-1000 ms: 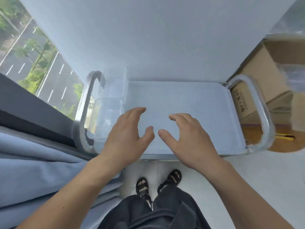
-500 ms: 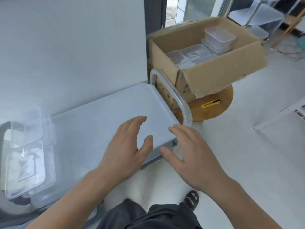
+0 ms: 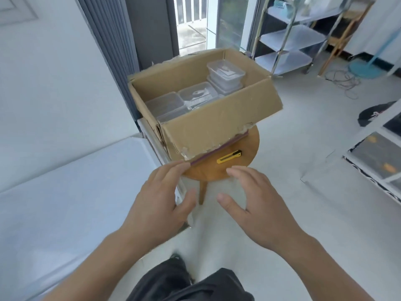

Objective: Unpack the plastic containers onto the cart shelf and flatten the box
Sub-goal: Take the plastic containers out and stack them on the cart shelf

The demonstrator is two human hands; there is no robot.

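Left hand [image 3: 159, 200] and right hand [image 3: 256, 210] hover spread, holding nothing. The open brown cardboard box [image 3: 219, 124] of clear plastic containers [image 3: 225, 76] sits on the round wooden stool [image 3: 249, 148]; a yellow utility knife [image 3: 229, 157] lies near its front edge.

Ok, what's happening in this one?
A person is unpacking a cardboard box that sits open on a round wooden stool. Several clear plastic containers lie inside it. The left hand and right hand are both open and hold nothing, reaching toward the box. The cart shelf is at the left. A yellow utility knife lies on the stool in front of the box.
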